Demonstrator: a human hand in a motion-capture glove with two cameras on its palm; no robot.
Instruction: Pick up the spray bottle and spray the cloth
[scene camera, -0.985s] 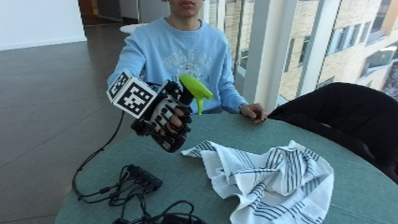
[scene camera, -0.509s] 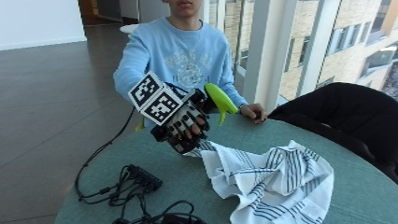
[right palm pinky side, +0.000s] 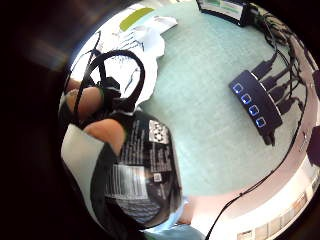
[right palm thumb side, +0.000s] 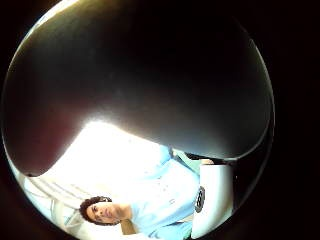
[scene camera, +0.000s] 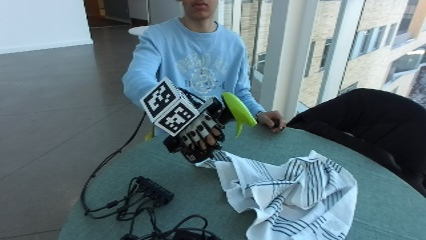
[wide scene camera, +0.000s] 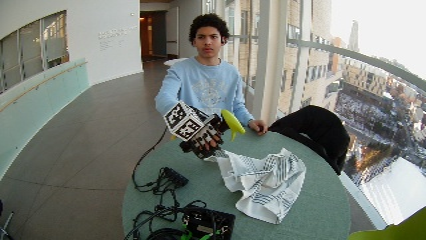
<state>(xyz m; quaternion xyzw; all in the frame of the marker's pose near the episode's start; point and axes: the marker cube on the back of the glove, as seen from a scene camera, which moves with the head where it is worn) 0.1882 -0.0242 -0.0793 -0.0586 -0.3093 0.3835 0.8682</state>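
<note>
My gloved right hand (scene camera: 196, 132) grips a black spray bottle (right palm pinky side: 140, 170) with a lime-green spray head (scene camera: 238, 111). It holds the bottle in the air above the table, just over the near-left edge of the cloth. The spray head points toward the person's other side, over the cloth. The cloth (scene camera: 293, 185) is white with dark stripes and lies crumpled on the round green table (scene camera: 396, 212). In the wide view the hand (wide scene camera: 200, 135) is left of the cloth (wide scene camera: 263, 177). A dark curved surface, likely the bottle (right palm thumb side: 140, 75), fills most of the thumb side view.
The person's bare left hand (scene camera: 271, 120) rests on the table behind the cloth. A black hub with cables (scene camera: 152, 189) lies left of the cloth, and a black box (wide scene camera: 206, 222) sits at the near edge. A dark jacket (scene camera: 359, 120) hangs on a chair at the right.
My hand has carried the bottle to the right and slightly down, toward the cloth. The green spray head has swung over the cloth's edge. The cloth has not moved.
</note>
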